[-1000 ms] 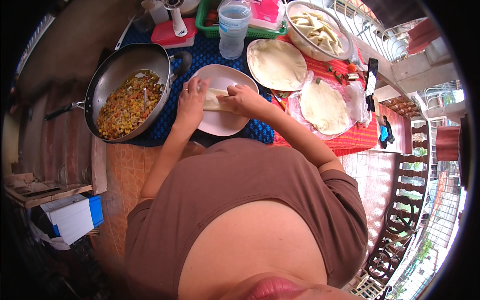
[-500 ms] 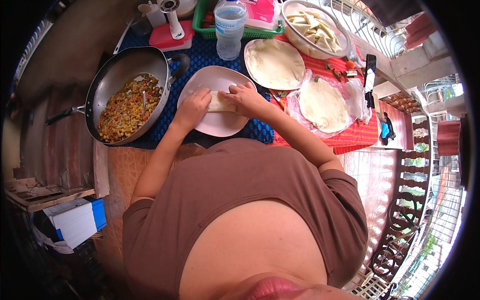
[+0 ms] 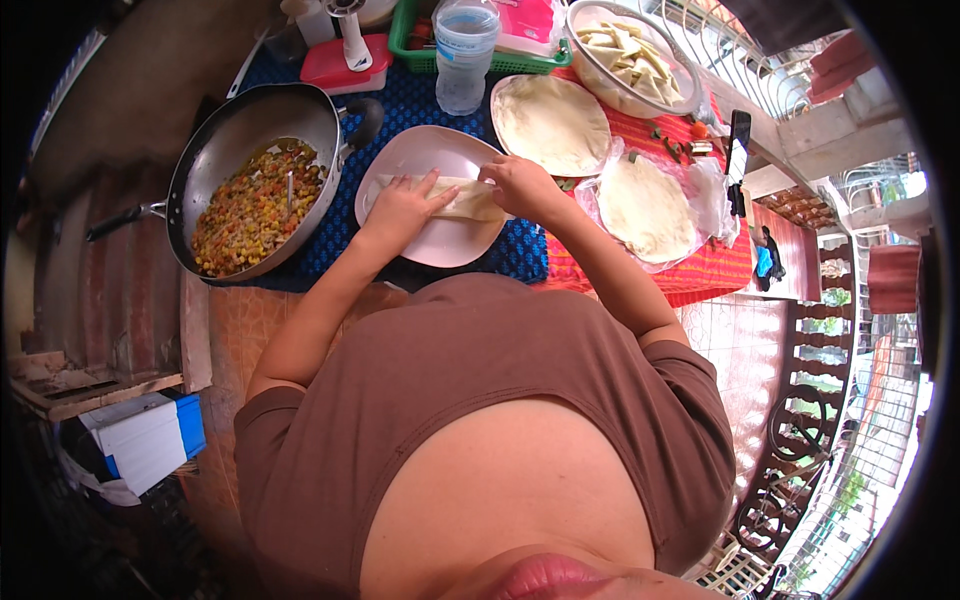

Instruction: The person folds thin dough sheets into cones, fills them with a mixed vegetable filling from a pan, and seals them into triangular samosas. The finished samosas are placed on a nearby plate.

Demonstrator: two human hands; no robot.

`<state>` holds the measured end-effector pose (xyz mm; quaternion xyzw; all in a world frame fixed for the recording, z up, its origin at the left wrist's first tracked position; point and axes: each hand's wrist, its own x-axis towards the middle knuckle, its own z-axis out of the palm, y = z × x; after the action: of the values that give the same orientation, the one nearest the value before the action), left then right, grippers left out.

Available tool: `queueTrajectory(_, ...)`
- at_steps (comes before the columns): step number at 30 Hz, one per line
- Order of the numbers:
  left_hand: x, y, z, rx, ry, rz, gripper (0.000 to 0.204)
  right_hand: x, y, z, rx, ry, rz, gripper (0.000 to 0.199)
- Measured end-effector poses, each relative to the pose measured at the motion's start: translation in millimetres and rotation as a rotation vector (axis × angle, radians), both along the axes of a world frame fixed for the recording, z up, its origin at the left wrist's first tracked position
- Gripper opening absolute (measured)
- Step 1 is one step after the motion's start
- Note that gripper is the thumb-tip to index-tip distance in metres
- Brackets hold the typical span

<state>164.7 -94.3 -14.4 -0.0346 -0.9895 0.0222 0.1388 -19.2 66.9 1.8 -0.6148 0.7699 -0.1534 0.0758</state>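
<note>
A pale spring roll wrapper (image 3: 468,200), folded into a long strip, lies across a pinkish-white plate (image 3: 425,145). My left hand (image 3: 400,212) rests on it with fingers spread, pressing the left part. At the strip's right end, my right hand (image 3: 525,188) pinches the wrapper's edge between bent fingers. Whether filling lies inside the folds cannot be seen. To the left stands a wok (image 3: 225,130) holding a chopped vegetable filling (image 3: 255,215) with a spoon in it. Flat wrappers lie in a stack on a plate (image 3: 550,122) and on clear plastic (image 3: 648,210) to the right.
Finished-looking rolls fill a clear bowl (image 3: 630,62) at the far right. A water bottle (image 3: 465,60), a green basket (image 3: 420,62) and a red-lidded container (image 3: 340,72) line the back. A phone (image 3: 738,150) stands at the right edge, near vegetable scraps.
My hands have moved apart. The left hand now lies flatter with spread fingers, and the right has shifted rightward to the strip's end. More of the wrapper's length shows.
</note>
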Motion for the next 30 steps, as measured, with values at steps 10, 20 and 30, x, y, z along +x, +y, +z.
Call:
queueTrajectory(10,-3,15,-1,-0.157,-0.118,0.037,0.062,3,4,14,-0.197,0.083,-0.269,0.016)
queueTrajectory(20,1,14,-3,-0.101,-0.133,0.000,0.062,13,-21,15,0.244,0.132,-0.302,0.028)
queueTrajectory(30,-18,20,35,0.124,-0.177,0.054,0.018,2,-21,11,0.286,-0.199,-0.308,0.031)
